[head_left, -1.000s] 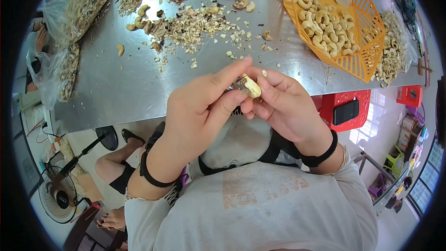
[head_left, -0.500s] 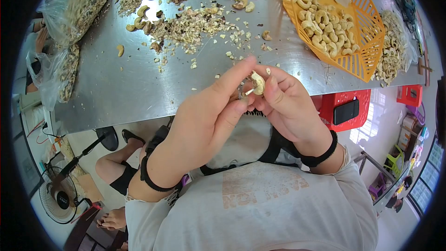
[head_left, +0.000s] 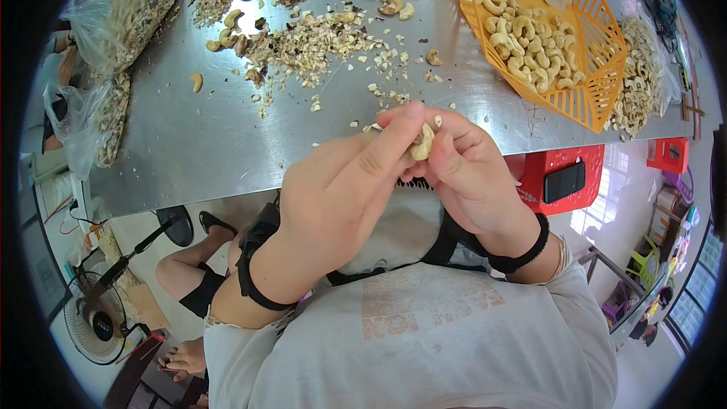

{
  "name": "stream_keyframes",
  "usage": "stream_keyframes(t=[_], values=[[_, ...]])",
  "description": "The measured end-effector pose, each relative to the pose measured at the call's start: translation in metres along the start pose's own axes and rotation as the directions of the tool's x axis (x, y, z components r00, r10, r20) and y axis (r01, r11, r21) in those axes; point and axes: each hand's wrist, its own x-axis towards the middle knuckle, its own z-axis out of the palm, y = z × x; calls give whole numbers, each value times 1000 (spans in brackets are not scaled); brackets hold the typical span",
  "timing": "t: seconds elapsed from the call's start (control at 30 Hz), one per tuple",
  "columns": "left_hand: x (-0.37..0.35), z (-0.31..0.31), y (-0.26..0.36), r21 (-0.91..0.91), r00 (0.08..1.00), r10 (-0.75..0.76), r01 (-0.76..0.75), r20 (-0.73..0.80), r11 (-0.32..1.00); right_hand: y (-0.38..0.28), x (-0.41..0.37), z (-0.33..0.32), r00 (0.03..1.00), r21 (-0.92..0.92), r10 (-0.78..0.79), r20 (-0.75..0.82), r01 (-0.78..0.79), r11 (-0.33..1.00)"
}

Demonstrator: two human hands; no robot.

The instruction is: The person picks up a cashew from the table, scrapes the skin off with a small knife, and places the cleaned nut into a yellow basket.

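Cashew kernel (head_left: 422, 142), pale, partly hidden, held betw. fingertips of both hands, in the air just above near edge of steel table (head_left: 197, 144), in front of person's chest. Left hand (head_left: 341, 182): fingers curled in, index stretched over top of the nut, tip touching it; closed around it, not spread. Right hand (head_left: 466, 170): thumb and fingers pinched on the nut from the other side, rest of fingers folded under. Whether a blade or tool sits in either hand: cannot tell. Black band on each wrist. On table beyond hands: scatter of skin flakes and bits (head_left: 303, 42) w/ a few unpeeled nuts mixed in, thickest toward far left-centre. Far right: orange mesh basket (head_left: 598, 98), tilted, holding peeled cashews (head_left: 522, 38); more nuts heaped just beside it to the right. Far left edge: clear plastic bags (head_left: 129, 11) full of husk. Below table edge at right: red stool (head_left: 564, 159) w/ black phone (head_left: 564, 182) on it. Lower left: floor fan (head_left: 95, 322), another person's legs (head_left: 182, 276) under table.
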Motion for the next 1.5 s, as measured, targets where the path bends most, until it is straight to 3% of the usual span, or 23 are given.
stream_keyframes(t=[0.13, 0.2, 0.63, 0.8, 1.03, 1.13, 1.3, 1.4, 1.5], values=[[1, -4, -7, 39, 1000, 4, -3, -19, 999, 1, -1, -1, 999, -11, 20, 32, -20, 1000], [2, -6, -5, -114, 996, -88, 91, 29, 989, -1, 0, -1, 998, 28, 17, 54, -19, 999], [3, -11, 4, -171, 980, -128, 154, 155, 973, -3, -1, 2, 1000, 82, 2, 8, -2, 997], [2, -7, -1, -136, 996, -32, 42, 78, 990, -3, -2, 3, 1000, 66, -5, -23, 6, 998], [1, -5, -6, -47, 998, -2, 5, 55, 999, 2, -1, 1, 1000, 52, -24, 9, 23, 998], [0, -3, -11, -4, 995, 97, -97, -23, 995, 3, -1, 0, 998, 49, -49, 29, 47, 998], [1, -13, 3, -266, 956, -258, 287, 139, 920, -2, -1, 2, 996, 37, -84, 42, 82, 996], [1, -8, -3, -267, 987, -143, 156, 70, 951, -4, -1, 1, 997, 27, -53, 51, 51, 998], [2, -11, 0, -246, 976, -176, 203, 129, 948, -4, -1, 1, 996, 51, -72, 59, 69, 996]])
